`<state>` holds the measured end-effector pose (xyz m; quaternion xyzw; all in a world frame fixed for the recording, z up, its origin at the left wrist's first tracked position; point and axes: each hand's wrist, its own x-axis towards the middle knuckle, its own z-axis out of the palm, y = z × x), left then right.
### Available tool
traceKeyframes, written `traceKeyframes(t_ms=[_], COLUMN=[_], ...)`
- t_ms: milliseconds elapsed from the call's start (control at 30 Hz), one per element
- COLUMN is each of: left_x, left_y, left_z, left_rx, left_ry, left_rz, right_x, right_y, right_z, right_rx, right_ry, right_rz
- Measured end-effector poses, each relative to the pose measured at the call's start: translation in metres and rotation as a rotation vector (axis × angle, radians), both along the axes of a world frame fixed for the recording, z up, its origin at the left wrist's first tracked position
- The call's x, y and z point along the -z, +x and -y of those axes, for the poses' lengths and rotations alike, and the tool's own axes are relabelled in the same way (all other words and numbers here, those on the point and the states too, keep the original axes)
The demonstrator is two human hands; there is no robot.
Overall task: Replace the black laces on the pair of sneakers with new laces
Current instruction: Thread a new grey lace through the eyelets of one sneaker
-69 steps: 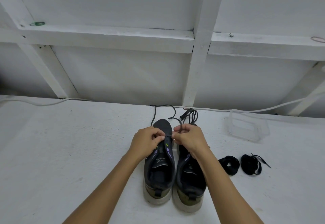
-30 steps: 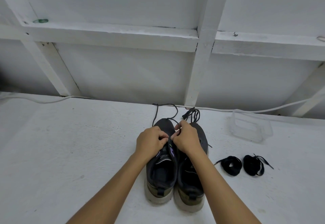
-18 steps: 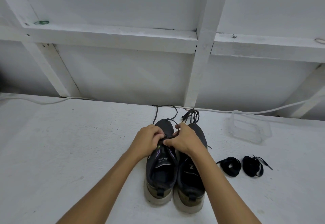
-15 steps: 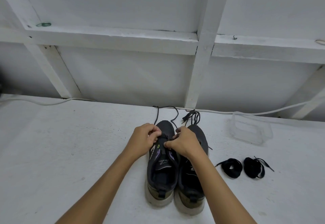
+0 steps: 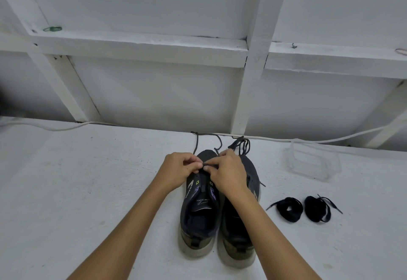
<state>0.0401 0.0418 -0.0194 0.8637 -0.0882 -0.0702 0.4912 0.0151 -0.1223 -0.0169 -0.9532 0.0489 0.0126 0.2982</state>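
A white table (image 5: 77, 191) carries a pair of dark sneakers (image 5: 237, 224) side by side at its middle, heels near and toes far. The left hand (image 5: 178, 169) and right hand (image 5: 229, 169) meet over the front of the left sneaker (image 5: 199, 213), each with fingers curled and pinching the black lace (image 5: 206, 166) at the eyelets, its loose ends trailing beyond the toes. To the right lie two coiled black laces (image 5: 304, 209), and farther off a clear plastic container (image 5: 312, 161).

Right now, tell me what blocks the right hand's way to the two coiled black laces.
Nothing visible does. The right hand pinches the old black lace on the left dark sneaker; bare white table lies toward the coiled black laces.
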Motion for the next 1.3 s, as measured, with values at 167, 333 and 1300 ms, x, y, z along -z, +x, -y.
traceKeyframes(t_ms=[167,333,1300], left_x=[0.0,0.001,0.024], left_y=[-0.002,-0.005,-0.041], left_z=[-0.001,0.0,0.01], left_rx=[-0.083,-0.153,-0.174], left_ry=[-0.097,-0.094,0.009], left_rz=[-0.049,-0.034,-0.142], right_x=[0.004,0.003,0.017], right_y=[0.0,0.003,0.017], right_z=[-0.003,-0.002,0.0], right_rx=[0.088,-0.032,-0.062], right_ry=[-0.142,0.037,0.537], right_rz=[0.132,-0.037,-0.219])
